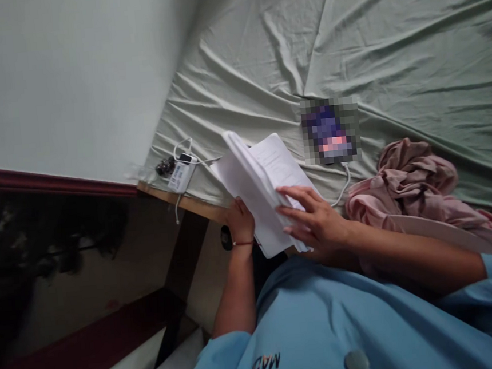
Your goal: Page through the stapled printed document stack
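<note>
An open white book point(258, 184) rests on the edge of a bed covered with a pale green sheet point(389, 51). My left hand point(240, 219) grips the book's left side from below, with a thin bracelet on the wrist. My right hand point(313, 219) lies on the right-hand pages with its fingers stretched out flat, pressing the paper down. Several pages stand fanned up between the two hands.
A phone point(331, 131) lies on the sheet with a white cable point(344, 184) running from it. A white power bank with small dark items point(180, 170) sits near the bed corner. Pink cloth point(418, 186) is bunched at the right. The wall point(47, 81) stands at left.
</note>
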`<act>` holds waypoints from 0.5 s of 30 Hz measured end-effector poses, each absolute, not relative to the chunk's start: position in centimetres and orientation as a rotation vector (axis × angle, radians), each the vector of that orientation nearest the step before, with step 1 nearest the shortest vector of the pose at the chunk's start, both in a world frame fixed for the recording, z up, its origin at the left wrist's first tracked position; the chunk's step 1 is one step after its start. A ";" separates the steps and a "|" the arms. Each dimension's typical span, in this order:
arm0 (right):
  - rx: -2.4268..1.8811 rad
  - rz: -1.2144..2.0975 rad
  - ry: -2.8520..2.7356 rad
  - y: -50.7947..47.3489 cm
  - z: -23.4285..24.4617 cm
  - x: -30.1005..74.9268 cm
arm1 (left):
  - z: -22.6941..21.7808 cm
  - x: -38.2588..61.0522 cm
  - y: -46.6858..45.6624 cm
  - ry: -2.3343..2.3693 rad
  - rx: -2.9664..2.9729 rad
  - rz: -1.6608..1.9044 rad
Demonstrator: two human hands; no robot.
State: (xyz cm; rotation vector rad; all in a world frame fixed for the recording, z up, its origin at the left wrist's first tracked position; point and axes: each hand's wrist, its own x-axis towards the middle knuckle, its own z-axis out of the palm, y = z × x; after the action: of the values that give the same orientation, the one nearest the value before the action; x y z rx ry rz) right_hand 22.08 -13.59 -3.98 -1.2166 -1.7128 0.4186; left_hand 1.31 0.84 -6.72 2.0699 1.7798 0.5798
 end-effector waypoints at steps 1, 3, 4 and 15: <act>-1.286 0.401 -1.647 -13.5 -4.0 22.2 | -6.9 1.3 0.9 1.787 2.098 0.571; -1.394 0.373 -1.517 -13.2 -4.2 22.3 | -7.4 1.2 0.8 1.823 2.119 0.577; -1.438 0.376 -1.454 -13.0 -4.4 22.4 | -7.6 1.3 0.7 1.842 2.107 0.599; -1.934 0.461 -1.264 -11.9 -5.8 23.9 | -8.8 0.8 0.2 1.865 1.939 0.820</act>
State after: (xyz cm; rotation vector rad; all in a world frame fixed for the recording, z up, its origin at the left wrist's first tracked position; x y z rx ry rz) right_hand 23.89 -11.94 -5.80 -1.9343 -1.2638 0.4609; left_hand 0.79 0.18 -8.82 1.9394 1.8654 0.8196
